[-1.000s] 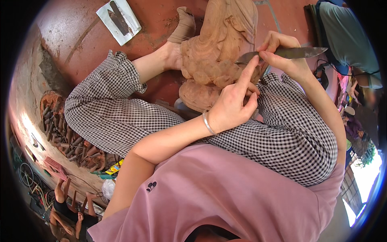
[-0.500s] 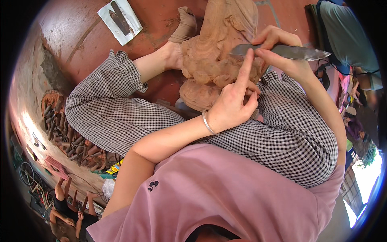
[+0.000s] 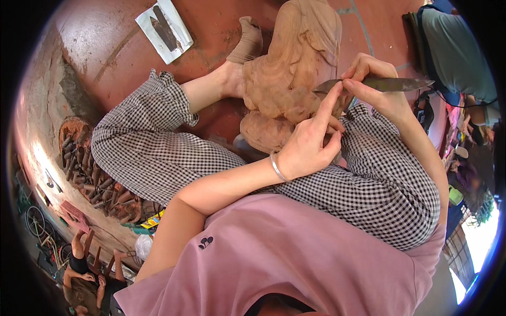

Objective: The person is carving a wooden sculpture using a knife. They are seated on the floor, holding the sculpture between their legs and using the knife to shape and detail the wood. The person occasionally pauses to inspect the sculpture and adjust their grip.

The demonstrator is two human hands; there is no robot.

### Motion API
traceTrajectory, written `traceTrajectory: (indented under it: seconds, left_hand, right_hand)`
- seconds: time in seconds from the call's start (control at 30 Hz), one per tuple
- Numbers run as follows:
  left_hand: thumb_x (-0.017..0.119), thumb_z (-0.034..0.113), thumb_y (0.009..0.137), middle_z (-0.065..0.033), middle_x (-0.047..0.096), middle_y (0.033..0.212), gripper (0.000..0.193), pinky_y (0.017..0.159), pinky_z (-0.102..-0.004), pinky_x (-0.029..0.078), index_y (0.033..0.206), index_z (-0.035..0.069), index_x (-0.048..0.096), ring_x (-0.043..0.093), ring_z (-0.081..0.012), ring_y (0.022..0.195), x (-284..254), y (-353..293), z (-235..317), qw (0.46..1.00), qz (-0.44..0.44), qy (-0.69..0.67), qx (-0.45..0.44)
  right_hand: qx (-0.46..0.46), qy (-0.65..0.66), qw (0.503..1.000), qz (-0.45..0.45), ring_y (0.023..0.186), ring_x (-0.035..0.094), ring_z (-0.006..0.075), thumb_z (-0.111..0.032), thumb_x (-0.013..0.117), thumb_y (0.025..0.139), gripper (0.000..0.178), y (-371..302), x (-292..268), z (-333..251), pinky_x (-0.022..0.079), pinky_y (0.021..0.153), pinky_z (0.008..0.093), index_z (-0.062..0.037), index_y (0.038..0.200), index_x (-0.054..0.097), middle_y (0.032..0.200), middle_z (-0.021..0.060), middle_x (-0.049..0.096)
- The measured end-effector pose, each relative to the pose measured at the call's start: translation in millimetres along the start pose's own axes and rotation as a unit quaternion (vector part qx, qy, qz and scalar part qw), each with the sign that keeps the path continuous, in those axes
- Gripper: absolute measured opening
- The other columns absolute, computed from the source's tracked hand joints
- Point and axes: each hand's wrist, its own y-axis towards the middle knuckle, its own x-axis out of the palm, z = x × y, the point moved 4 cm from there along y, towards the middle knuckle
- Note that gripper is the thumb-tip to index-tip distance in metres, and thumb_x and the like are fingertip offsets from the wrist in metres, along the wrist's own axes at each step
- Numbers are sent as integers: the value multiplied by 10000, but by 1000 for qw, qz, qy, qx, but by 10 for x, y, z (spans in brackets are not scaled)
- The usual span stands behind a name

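A carved wooden statue (image 3: 300, 58), brown with draped folds and a petalled base, lies between my legs. My right hand (image 3: 375, 87) is closed around a flat, pointed double-ended carving knife (image 3: 403, 84). One tip of the knife reaches left over the edge of the petalled base; the other sticks out to the right. My left hand (image 3: 311, 147) lies by the base, its index finger stretched up to the knife beside my right thumb. The other left fingers are bent near the carving, partly hidden, and grip nothing I can see.
On the red floor lies a white pad (image 3: 164, 31) with dark flat blades. Many wooden-handled tools (image 3: 100, 179) fill a hollow along the left wall. My bare foot (image 3: 232, 79) braces against the statue. Another person's grey-clad leg (image 3: 456, 47) is at upper right; someone sits at lower left.
The whole view has shifted slightly, so statue and pad appear lower and farther right. The knife has turned a little in my right hand, its blade looking darker. My left index finger stays against it.
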Motion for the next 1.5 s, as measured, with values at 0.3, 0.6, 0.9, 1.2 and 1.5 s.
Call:
traceTrajectory:
  seconds: [0.3,0.6,0.9,1.2,1.5]
  left_hand:
    - [605,-12,859,-105,668,900,279,708,-282,544,1137,-8,587,679,-175,771,-64,-21,43,993,62,70,78]
    - [760,100,753,-168,587,1189,553,941,-404,449,1240,-3,519,560,-333,1087,-702,239,289,868,262,377,190]
    - [727,134,855,-205,513,1336,665,1045,-364,431,1387,-42,368,517,-254,1242,-950,356,-145,952,236,189,44]
    - [745,164,820,-201,578,1255,677,982,-370,474,1364,-38,397,586,-283,1152,-991,378,-225,947,249,187,78]
    - [748,194,804,-203,596,1224,678,957,-383,492,1350,-34,417,612,-304,1113,-987,381,-201,942,254,201,84]
  right_hand:
    - [31,111,988,102,885,642,96,-60,744,852,162,13,-53,17,529,792,241,-20,922,603,918,24,647]
    - [17,29,997,67,1014,645,164,-55,703,867,194,59,-119,-1,530,903,298,-14,1025,599,1075,67,616]
    - [-85,-102,991,28,1060,631,146,-141,704,884,347,399,54,-164,500,933,268,-17,1201,638,1149,78,677]
    - [-65,-86,993,40,1046,628,239,-142,720,876,256,485,-118,-197,495,906,362,-23,1098,677,1183,143,660]
    - [-168,-155,973,-27,950,658,209,-176,759,849,223,590,-109,-219,535,820,354,-3,982,712,1108,119,694]
